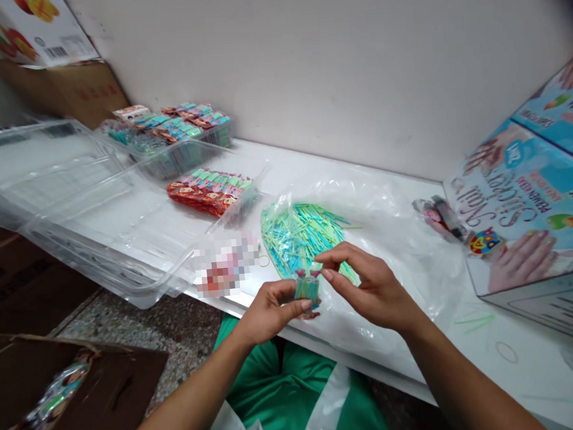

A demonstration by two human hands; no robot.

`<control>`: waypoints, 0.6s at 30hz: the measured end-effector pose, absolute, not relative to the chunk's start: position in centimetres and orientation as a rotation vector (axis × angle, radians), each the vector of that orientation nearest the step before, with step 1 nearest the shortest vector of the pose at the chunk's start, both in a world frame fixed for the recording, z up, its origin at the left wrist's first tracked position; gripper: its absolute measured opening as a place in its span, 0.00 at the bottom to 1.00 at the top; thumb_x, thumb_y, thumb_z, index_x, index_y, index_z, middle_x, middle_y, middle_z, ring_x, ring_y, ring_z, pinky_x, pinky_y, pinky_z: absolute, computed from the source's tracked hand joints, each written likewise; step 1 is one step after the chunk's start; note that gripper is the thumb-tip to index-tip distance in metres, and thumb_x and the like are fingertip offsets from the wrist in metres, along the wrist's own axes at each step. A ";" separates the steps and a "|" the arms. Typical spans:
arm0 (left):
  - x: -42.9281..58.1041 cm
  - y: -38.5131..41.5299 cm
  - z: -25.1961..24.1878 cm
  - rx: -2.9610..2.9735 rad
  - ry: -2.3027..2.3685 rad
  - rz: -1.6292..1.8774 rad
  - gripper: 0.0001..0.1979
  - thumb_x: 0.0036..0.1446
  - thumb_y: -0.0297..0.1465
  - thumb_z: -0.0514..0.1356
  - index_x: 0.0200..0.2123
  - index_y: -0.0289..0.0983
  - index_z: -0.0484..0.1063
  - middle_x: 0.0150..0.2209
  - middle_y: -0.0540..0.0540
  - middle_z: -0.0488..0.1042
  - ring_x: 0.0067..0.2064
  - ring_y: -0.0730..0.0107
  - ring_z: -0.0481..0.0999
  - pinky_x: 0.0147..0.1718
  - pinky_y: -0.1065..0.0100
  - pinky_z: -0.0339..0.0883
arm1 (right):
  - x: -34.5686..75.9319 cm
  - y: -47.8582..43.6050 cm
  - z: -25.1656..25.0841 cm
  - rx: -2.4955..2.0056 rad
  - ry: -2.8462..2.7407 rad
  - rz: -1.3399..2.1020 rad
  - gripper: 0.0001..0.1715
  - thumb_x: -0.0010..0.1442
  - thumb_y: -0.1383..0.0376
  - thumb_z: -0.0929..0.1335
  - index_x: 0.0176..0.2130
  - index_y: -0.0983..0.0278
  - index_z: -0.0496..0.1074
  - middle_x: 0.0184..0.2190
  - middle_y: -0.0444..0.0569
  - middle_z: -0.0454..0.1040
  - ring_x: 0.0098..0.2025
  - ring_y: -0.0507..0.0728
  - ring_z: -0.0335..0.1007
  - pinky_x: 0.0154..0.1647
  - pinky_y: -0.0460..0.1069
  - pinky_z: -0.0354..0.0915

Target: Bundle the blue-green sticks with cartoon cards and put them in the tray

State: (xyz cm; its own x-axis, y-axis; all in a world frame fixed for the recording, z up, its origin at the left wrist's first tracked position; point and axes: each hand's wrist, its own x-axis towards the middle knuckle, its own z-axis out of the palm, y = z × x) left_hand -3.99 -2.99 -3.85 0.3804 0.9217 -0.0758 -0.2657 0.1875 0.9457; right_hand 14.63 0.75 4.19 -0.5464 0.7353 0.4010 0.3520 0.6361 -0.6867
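At the left we see an opened brown carton (124, 390), then a clear plastic tray (143, 293). Next, on the white table (272, 168), there lie red packets (209, 193). Our left hand (268, 313) pinches a small packet of green-blue sticks (307, 295), near the table's front edge. Behind it is a loose stick pile (293, 234). Our right hand (373, 291) has thumb and forefinger near together at the packet's top; whether they grip it, we cannot tell. Rightmost stands a blue nail-sticker box (509, 205).
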 end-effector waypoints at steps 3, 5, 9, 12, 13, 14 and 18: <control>-3.9 -2.8 -3.9 1.112 0.858 1.023 0.12 0.48 0.33 0.66 0.35 0.31 0.74 0.34 0.46 0.74 0.37 0.68 0.73 0.42 0.65 0.66 | 14.5 0.7 4.2 -0.846 -2.155 0.740 0.13 0.61 0.66 0.63 0.47 0.60 0.66 0.32 0.47 0.69 0.34 0.53 0.67 0.37 0.50 0.65; -3.8 -2.7 -3.6 1.086 0.844 1.058 0.14 0.48 0.32 0.66 0.38 0.32 0.73 0.34 0.46 0.75 0.37 0.68 0.73 0.42 0.65 0.66 | 14.5 0.7 4.2 -0.853 -2.145 0.746 0.15 0.61 0.66 0.63 0.49 0.60 0.64 0.32 0.46 0.69 0.34 0.53 0.67 0.37 0.50 0.65; -3.5 -2.8 -2.9 1.010 0.772 1.056 0.13 0.50 0.34 0.64 0.38 0.31 0.74 0.34 0.44 0.76 0.35 0.66 0.74 0.39 0.62 0.69 | 14.5 0.7 4.1 -0.848 -2.139 0.743 0.16 0.61 0.68 0.63 0.50 0.59 0.63 0.32 0.45 0.69 0.34 0.52 0.66 0.38 0.50 0.65; -3.5 -2.8 -2.9 0.982 0.759 1.103 0.15 0.48 0.31 0.66 0.40 0.32 0.74 0.36 0.43 0.76 0.38 0.64 0.75 0.41 0.60 0.70 | 14.6 0.7 4.1 -0.843 -2.136 0.747 0.17 0.61 0.68 0.64 0.50 0.59 0.62 0.32 0.45 0.68 0.34 0.52 0.66 0.38 0.50 0.64; -3.5 -2.8 -3.1 0.956 0.750 1.122 0.16 0.47 0.30 0.66 0.41 0.33 0.73 0.37 0.44 0.76 0.38 0.64 0.75 0.41 0.59 0.71 | 14.6 0.7 4.1 -0.849 -2.130 0.745 0.17 0.61 0.68 0.64 0.51 0.59 0.62 0.32 0.45 0.68 0.34 0.52 0.66 0.39 0.50 0.64; -3.6 -2.7 -3.3 0.929 0.741 1.132 0.16 0.46 0.30 0.67 0.41 0.33 0.73 0.37 0.44 0.76 0.38 0.64 0.75 0.40 0.58 0.71 | 14.6 0.7 4.1 -0.854 -2.120 0.743 0.17 0.61 0.68 0.64 0.51 0.59 0.62 0.32 0.45 0.69 0.34 0.52 0.66 0.39 0.50 0.64; -3.5 -3.0 -3.8 0.886 0.733 1.149 0.12 0.46 0.29 0.67 0.35 0.31 0.73 0.34 0.46 0.75 0.35 0.66 0.76 0.39 0.57 0.73 | 14.5 0.7 4.1 -0.847 -2.079 0.768 0.18 0.60 0.68 0.64 0.51 0.59 0.62 0.32 0.44 0.69 0.34 0.52 0.66 0.41 0.50 0.64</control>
State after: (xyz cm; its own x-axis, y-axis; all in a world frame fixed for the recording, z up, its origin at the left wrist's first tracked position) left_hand -3.49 -2.95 -3.81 0.2588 0.9649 -0.0443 -0.4464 0.1601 0.8804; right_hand 14.46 0.69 4.11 -0.4995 0.7626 0.4110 0.3126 0.6011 -0.7355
